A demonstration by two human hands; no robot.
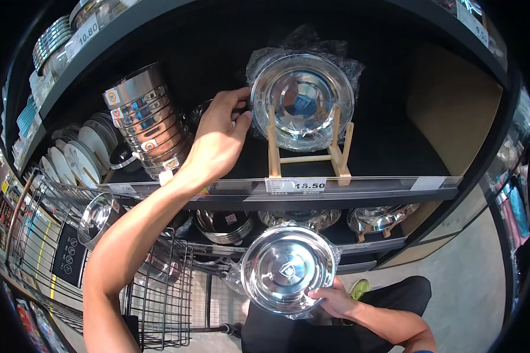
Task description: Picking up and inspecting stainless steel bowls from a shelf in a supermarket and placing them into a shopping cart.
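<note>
A round stainless steel dish in clear plastic wrap (287, 269) is in my right hand (333, 298), thumb over its rim, above my lap. My left hand (225, 130) reaches onto the shelf, its fingertips at the left edge of another plastic-wrapped steel dish (302, 101). That dish stands upright in a wooden rack (304, 158); whether my left fingers grip or only touch it, I cannot tell. Left of my left hand stands a tall leaning stack of steel containers with stickers (145, 119).
White plates (84, 159) stand in racks at the shelf's left. A wire shopping cart (159, 309) with a steel container (99, 216) is at lower left. Steel bowls (225, 225) occupy the shelf below. The shelf edge (380, 183) carries price labels.
</note>
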